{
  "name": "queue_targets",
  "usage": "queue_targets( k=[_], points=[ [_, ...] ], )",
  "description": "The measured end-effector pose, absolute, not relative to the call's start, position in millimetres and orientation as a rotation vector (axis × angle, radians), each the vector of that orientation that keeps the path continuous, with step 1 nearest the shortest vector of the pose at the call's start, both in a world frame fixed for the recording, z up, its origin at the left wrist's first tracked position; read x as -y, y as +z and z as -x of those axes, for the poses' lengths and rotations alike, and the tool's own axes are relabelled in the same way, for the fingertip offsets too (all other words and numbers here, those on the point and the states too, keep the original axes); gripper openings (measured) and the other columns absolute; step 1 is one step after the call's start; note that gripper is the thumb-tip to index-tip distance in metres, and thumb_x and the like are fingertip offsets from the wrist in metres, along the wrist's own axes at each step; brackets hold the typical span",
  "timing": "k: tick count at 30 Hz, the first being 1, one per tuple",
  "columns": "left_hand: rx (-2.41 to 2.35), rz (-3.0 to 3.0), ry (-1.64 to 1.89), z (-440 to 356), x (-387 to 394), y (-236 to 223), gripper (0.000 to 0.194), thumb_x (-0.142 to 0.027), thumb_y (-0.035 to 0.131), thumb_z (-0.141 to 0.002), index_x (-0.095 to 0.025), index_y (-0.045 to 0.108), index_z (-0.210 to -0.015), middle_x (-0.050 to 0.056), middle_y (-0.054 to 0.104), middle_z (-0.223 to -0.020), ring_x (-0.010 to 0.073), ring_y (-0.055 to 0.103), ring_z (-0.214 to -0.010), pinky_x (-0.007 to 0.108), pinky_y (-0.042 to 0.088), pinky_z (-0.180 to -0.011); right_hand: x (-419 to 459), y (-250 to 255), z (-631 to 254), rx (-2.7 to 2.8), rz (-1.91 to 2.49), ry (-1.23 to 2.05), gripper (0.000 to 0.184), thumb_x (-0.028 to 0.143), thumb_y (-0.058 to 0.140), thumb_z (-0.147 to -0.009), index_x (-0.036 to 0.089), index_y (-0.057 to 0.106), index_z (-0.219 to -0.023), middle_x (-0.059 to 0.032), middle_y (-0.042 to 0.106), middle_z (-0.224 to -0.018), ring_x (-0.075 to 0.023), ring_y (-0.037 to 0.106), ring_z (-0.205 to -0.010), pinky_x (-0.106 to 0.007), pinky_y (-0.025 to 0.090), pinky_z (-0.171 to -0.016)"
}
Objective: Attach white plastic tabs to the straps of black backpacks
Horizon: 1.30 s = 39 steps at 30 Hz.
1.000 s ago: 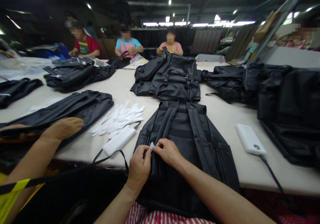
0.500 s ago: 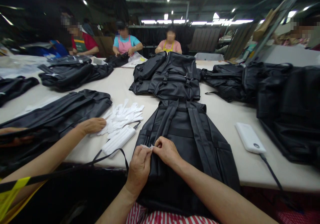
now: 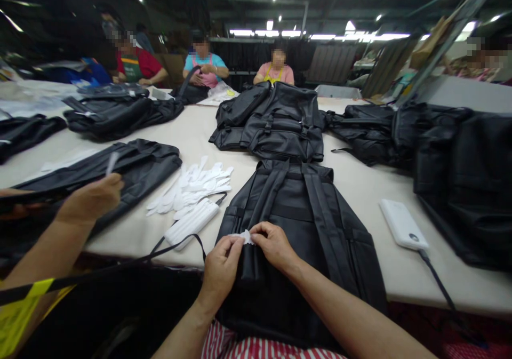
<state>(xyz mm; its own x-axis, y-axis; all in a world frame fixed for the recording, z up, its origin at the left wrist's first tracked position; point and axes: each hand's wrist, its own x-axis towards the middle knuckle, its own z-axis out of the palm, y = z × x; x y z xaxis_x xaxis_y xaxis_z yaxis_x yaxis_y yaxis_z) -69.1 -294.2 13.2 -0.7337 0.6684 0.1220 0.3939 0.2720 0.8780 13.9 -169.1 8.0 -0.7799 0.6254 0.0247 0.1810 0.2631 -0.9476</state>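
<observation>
"Why do we hold the white slip two-handed?"

"Likely to steady it: our left hand and right hand each pinch an end, over the black backpack lying flat, straps up, before us."

Got pale table partly under black backpack. Left of backpack, carries pile of white pieces, corded white block, dark bag; right of it, white power bank, black bags; beyond it, buckled bag.
</observation>
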Motion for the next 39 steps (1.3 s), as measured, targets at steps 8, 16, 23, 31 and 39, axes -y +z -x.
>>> queue_targets(
  k=[8, 16, 23, 31, 39],
  points=[
    [-2.088, -0.554, 1.488, 77, 283, 16, 0.034, -0.045, 0.064, -0.066, -0.016, 0.057, -0.084, 0.001, 0.066, -0.071, 0.0165, 0.061, -0.067, 0.025, 0.045, -0.063, 171, 11, -14, 2.141, 0.696, 1.496, 0.012, 0.015, 0.051, -0.074, 0.018, 0.063, -0.074, 0.0004, 0.062, -0.074, -0.0123, 0.056, -0.072, -0.023, 0.042, -0.071],
    [-2.080, -0.659, 1.437, 76, 281, 25, 0.030, -0.045, 0.059, -0.070, -0.016, 0.059, -0.069, -0.004, 0.058, -0.057, 0.0113, 0.052, -0.055, 0.021, 0.038, -0.054, 173, 18, -18, 2.107, 0.708, 1.472, 0.008, 0.021, 0.049, -0.078, 0.019, 0.056, -0.081, 0.0017, 0.059, -0.075, -0.0117, 0.055, -0.071, -0.023, 0.042, -0.068],
    [-2.190, -0.770, 1.440, 76, 283, 21, 0.028, -0.044, 0.053, -0.076, -0.018, 0.056, -0.067, -0.004, 0.055, -0.058, 0.0120, 0.051, -0.058, 0.021, 0.039, -0.057, 175, 28, -14, 2.275, 0.806, 1.310, 0.022, 0.034, 0.057, -0.077, 0.018, 0.055, -0.062, -0.0002, 0.051, -0.072, -0.0112, 0.051, -0.067, -0.024, 0.040, -0.065],
    [-2.406, -1.047, 1.461, 65, 285, 20, 0.019, -0.033, 0.046, -0.083, -0.021, 0.057, -0.075, -0.002, 0.062, -0.070, 0.0137, 0.058, -0.068, 0.022, 0.043, -0.067, 176, 24, -12, 2.249, 0.786, 1.293, 0.021, 0.017, 0.053, -0.075, 0.018, 0.047, -0.055, 0.0005, 0.049, -0.072, -0.0104, 0.049, -0.069, -0.023, 0.039, -0.067],
    [-2.267, -1.156, 1.527, 69, 287, 16, 0.018, -0.031, 0.046, -0.083, -0.020, 0.058, -0.079, 0.002, 0.063, -0.077, 0.0161, 0.059, -0.076, 0.028, 0.046, -0.075, 176, 26, -21, 2.230, 0.688, 1.264, 0.018, 0.014, 0.052, -0.075, 0.019, 0.046, -0.058, -0.0015, 0.050, -0.080, -0.0124, 0.050, -0.077, -0.025, 0.040, -0.074]
  ],
)
